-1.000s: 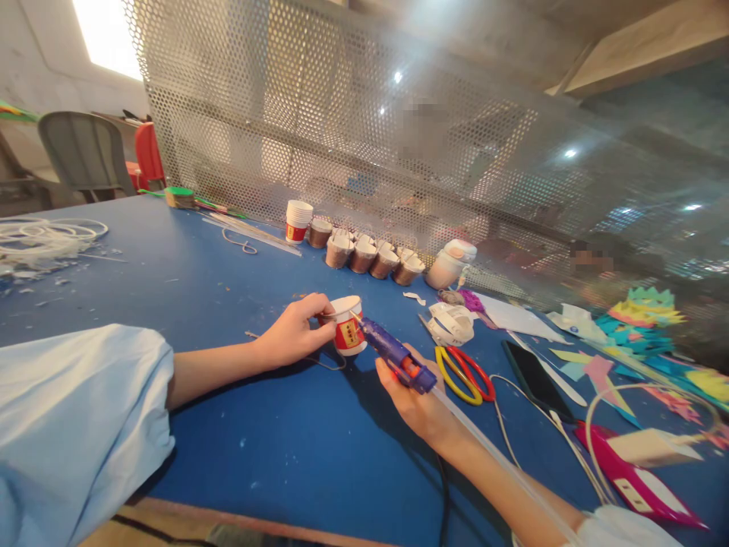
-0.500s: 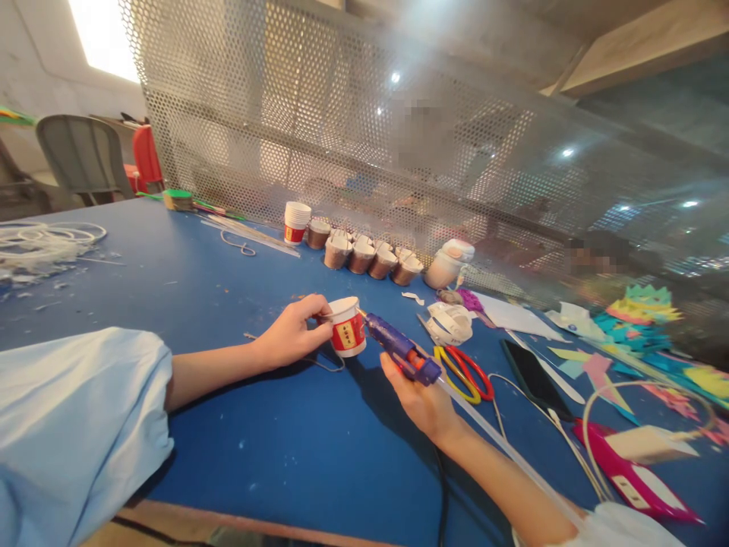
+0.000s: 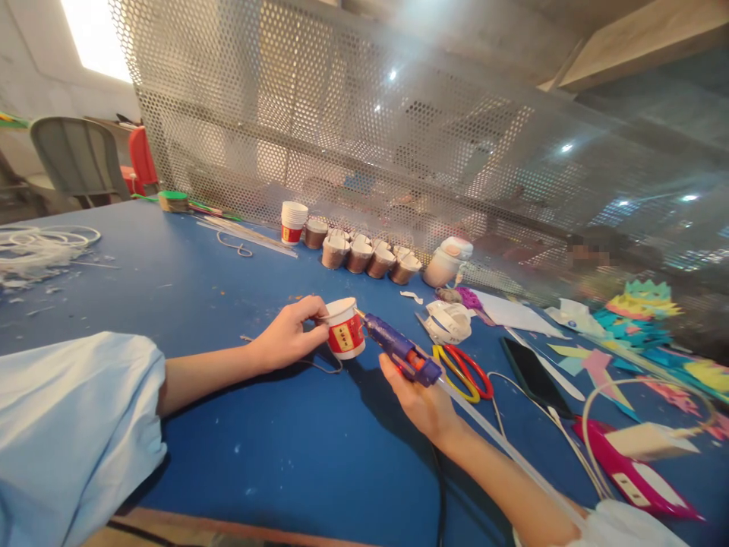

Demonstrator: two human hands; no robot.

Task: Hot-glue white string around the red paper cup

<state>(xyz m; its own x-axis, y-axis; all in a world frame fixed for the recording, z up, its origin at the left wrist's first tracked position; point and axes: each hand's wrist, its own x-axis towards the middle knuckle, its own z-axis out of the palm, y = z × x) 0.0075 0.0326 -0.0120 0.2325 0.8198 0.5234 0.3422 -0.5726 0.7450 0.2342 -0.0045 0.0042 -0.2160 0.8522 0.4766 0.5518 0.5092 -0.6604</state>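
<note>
Our left hand (image 3: 293, 334) is closed on the near side of a paper cup (image 3: 345, 334), pinching its wall between thumb and fingers just below the rim. The cup is white with a red band and a gold label, and we have it over the middle of the blue table (image 3: 256, 433), tilted a little, its mouth upward. Our right hand (image 3: 418, 403) is wrapped around a purple hot glue gun (image 3: 399, 348), whose nozzle points at the cup's right side near the rim; it is so close that we cannot quite tell whether the tip touches the wall or stops just short. A clear glue stick (image 3: 478, 418) runs from the back of the gun along our right forearm, and a black cord (image 3: 442, 494) trails below.

Just beside our right hand lie scissors (image 3: 486, 390) with one red and one yellow loop, and beyond them a white coiled strip (image 3: 449, 323). Farther right we have a dark smartphone (image 3: 535, 376) and a magenta power strip (image 3: 632, 482).

Beyond the cup, near the perforated metal screen (image 3: 228, 99), stand a stack of similar paper cups (image 3: 293, 224), a row of brown-sided cups (image 3: 359, 260) and a pale jar (image 3: 443, 266). A pile of white tubing (image 3: 48, 243) sits at the table's far left.
</note>
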